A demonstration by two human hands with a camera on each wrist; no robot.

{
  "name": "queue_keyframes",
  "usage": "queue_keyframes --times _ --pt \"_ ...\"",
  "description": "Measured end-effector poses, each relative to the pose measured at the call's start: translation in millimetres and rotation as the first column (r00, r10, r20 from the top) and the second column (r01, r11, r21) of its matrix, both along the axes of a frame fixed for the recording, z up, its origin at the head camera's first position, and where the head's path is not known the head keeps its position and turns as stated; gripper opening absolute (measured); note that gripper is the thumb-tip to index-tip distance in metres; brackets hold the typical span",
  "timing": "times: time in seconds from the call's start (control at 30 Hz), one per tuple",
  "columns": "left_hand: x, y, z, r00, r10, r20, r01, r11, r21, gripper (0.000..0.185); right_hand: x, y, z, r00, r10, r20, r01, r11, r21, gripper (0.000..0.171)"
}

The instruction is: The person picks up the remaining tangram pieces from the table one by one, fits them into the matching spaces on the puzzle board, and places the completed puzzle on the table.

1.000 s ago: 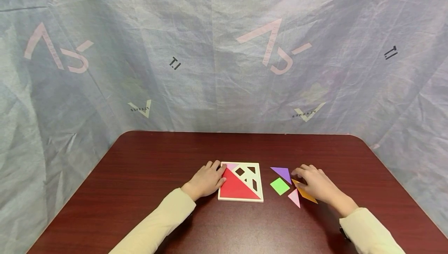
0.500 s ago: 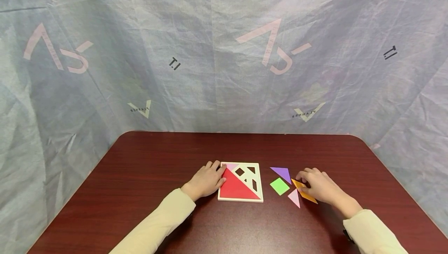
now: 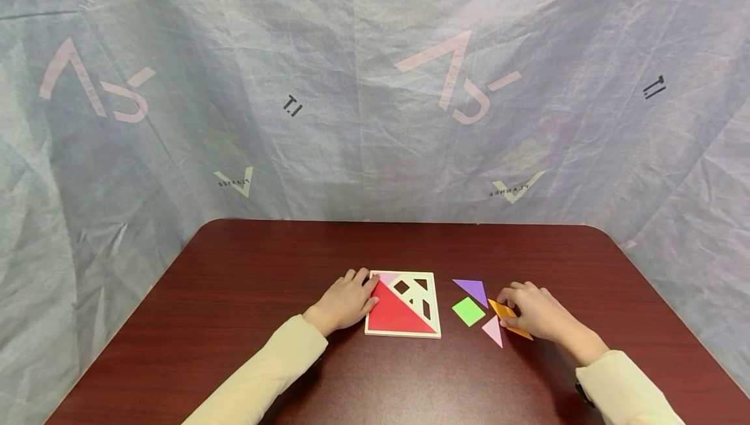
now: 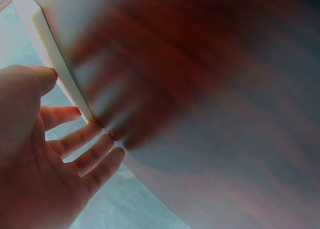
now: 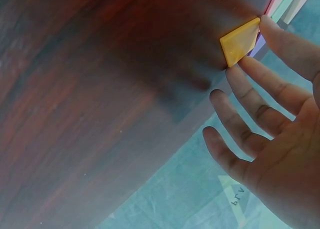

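A white square puzzle frame (image 3: 434, 304) lies on a dark red table (image 3: 246, 282), holding a big red triangle (image 3: 394, 315) and a small pink piece (image 3: 388, 278). My left hand (image 3: 359, 287) rests against the frame's left edge (image 4: 52, 64), its fingers (image 4: 85, 139) nearly straight. Right of the frame lie a purple triangle (image 3: 472, 289), a green square (image 3: 468, 312) and a pink triangle (image 3: 493, 331). My right hand (image 3: 508, 302) pinches an orange piece (image 3: 504, 312). In the right wrist view the orange piece (image 5: 240, 41) sits between thumb and forefinger, one end tilted off the table.
A crinkled grey printed sheet (image 3: 375, 86) hangs behind and beside the table. The table's rounded far edge (image 3: 398, 222) runs below it. Bare wood stretches to the left of the frame and along the near side.
My right hand has slid a little right and toward me, closing on the orange piece. The left hand and the frame have not moved.
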State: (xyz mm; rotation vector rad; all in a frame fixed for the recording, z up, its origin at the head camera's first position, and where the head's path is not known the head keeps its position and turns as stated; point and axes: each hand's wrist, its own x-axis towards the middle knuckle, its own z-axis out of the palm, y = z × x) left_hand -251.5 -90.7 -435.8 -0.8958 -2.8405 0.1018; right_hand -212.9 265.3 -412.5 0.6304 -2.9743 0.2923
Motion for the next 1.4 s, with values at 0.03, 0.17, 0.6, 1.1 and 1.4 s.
queue_keyframes --times 0.03,0.17,0.6,1.1,1.4 --pt "0.1 0.0 0.1 1.0 0.0 -0.002 0.0 1.0 0.0 0.044 0.0 0.0 0.1 1.0 0.002 -0.004 -0.002 1.0 0.0 0.027" --pt "0.4 -0.1 0.5 1.0 0.001 -0.005 -0.001 1.0 -0.004 0.044 -0.8 0.4 -0.5 1.0 0.001 -0.017 -0.001 1.0 0.003 0.027" --pt "-0.7 -0.7 -1.0 1.0 -0.004 -0.004 0.004 1.0 -0.003 0.045 -5.6 2.3 -5.3 0.995 -0.05 -0.081 0.051 0.999 0.005 0.026" --pt "0.1 -0.8 1.1 1.0 -0.003 0.006 0.003 1.0 0.003 0.045 -4.1 1.5 -3.1 0.995 -0.056 -0.077 0.059 0.998 0.032 0.032" --pt "0.2 -0.4 0.6 1.0 0.001 0.006 -0.001 1.0 -0.005 0.045 -2.6 1.5 -3.5 0.996 -0.052 -0.077 0.055 0.998 0.039 0.032"
